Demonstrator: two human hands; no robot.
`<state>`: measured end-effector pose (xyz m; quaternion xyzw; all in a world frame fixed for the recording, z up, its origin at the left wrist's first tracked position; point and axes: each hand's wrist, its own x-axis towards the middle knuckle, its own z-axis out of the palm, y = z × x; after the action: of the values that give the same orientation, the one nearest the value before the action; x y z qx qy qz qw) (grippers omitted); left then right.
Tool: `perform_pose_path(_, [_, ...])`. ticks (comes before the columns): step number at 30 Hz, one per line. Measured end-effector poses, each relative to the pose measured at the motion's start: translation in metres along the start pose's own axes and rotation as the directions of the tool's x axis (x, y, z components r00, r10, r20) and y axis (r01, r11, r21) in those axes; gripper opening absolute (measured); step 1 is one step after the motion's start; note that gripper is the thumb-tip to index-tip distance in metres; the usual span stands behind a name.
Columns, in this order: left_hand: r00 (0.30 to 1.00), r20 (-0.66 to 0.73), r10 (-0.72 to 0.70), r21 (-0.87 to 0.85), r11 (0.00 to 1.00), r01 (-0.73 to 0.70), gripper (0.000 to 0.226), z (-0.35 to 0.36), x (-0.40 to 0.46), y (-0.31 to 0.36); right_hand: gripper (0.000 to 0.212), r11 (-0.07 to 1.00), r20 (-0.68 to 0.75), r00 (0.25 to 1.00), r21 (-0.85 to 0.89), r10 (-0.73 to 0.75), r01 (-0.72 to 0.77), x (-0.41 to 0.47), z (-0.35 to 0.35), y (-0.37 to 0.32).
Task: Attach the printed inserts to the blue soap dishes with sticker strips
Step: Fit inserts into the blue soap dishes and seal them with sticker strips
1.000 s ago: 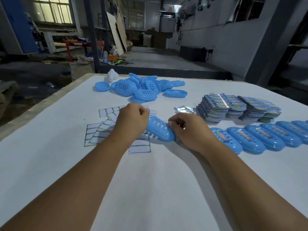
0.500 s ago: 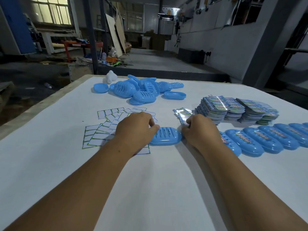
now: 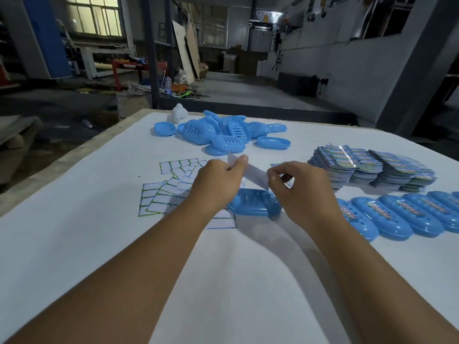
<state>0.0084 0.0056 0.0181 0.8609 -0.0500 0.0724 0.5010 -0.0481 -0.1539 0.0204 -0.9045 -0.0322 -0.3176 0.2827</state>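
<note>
- Surface: a broad white table (image 3: 74, 244) with a pale raised edge along its left side, set in a dim workshop with a grey concrete floor.
- Room: a lit window (image 3: 95, 14) at the upper left, wooden boards (image 3: 186, 53) leaning against a post behind the table, and a grey wall (image 3: 360, 70) running along the right.
- Far side of the table: a loose pile of blue soap dishes (image 3: 223, 132), with a small white object (image 3: 179, 112) just beside its left end.
- Left of centre: sticker sheets (image 3: 169, 187) with green and blue borders, overlapping one another flat on the table.
- Right of centre: stacks of printed inserts (image 3: 372, 170), and in front of them a row of finished dishes (image 3: 409, 214), each bearing an insert on top.
- Work piece: one blue soap dish (image 3: 253, 202) lying on the table, slotted face up, directly below and between the two hands.
- Left hand (image 3: 218, 184): raised above the dish's left end, thumb and fingers pinching one end of a pale strip (image 3: 253, 173).
- Right hand (image 3: 300, 187): raised above the dish's right end, fingers curled and pinching the other end of the strip; a glossy insert seems tucked under its fingers, though this cannot be told for certain.
- The strip slopes down from left hand to right, held clear of the dish.
</note>
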Motion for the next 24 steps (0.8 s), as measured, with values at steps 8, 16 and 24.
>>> perform_pose_path(8, [1.000, -0.017, -0.023, -0.124, 0.992, 0.020, 0.028, -0.010, 0.005, 0.000, 0.011, 0.977, 0.115, 0.988, 0.196, -0.102, 0.078, -0.004, 0.014, -0.003])
perform_pose_path(16, [0.973, 0.189, 0.134, -0.150, 0.983, -0.106, 0.020, -0.002, -0.008, 0.004, 0.015, 0.776, 0.057, 0.956, 0.571, 0.288, -0.268, 0.008, 0.006, 0.001])
perform_pose_path(24, [0.989, 0.103, 0.106, -0.276, 0.958, -0.074, 0.006, -0.005, 0.000, 0.002, 0.039, 0.745, 0.240, 0.940, 0.574, 0.243, -0.339, 0.004, 0.008, -0.001])
